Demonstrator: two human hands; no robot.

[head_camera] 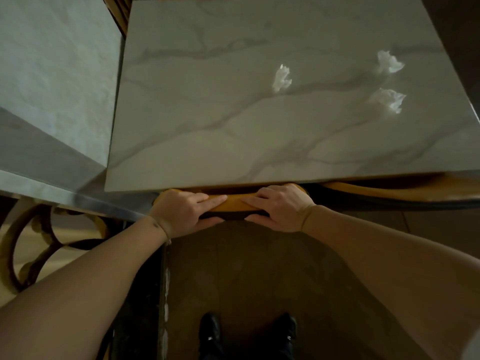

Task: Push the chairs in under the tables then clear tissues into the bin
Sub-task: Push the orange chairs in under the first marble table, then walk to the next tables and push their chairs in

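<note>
A wooden chair's curved top rail (235, 203) sits tight against the near edge of a grey marble table (233, 141), with the seat hidden beneath the tabletop. My left hand (185, 210) grips the rail's left end, fingers over the top and thumb underneath. My right hand (279, 207) grips the right end the same way. Three crumpled white tissues lie on the table's right half: one (281, 78) near the middle, one (388, 62) far right, one (388, 99) closer to me.
A second marble table (52, 87) adjoins on the left, with a scrolled metal base (31, 245) below it. Another chair's wooden rail (405, 192) shows under the table edge at right. Dark wooden floor and my black shoes (248, 331) lie below.
</note>
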